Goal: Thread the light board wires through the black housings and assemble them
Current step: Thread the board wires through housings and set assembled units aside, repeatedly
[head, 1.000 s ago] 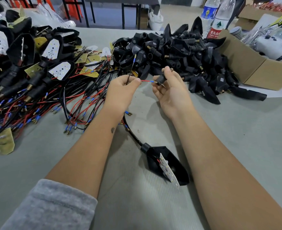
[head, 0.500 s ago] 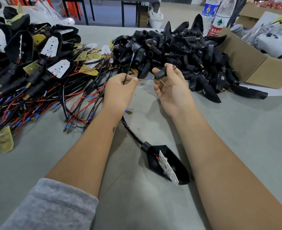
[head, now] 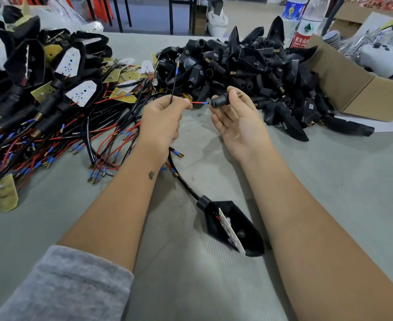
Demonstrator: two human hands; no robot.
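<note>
On the grey worktop (head: pixel 329 181): wired boards (head: pixel 51 126) heaped at 10 o'clock, empty black housings (head: pixel 248 63) at 1 o'clock, cardboard box (head: pixel 353 89) at 2. Left hand (head: pixel 161 121) pinches red wire (head: pixel 196 102); right hand (head: pixel 237 121) pinches small black housing (head: pixel 219 101), wire tip at its mouth. Since 0.5 s ago the wire tip has closed on the housing. Whether the tip is inside cannot be told. Finished unit (head: pixel 232 228) lies at 6 o'clock.
</note>
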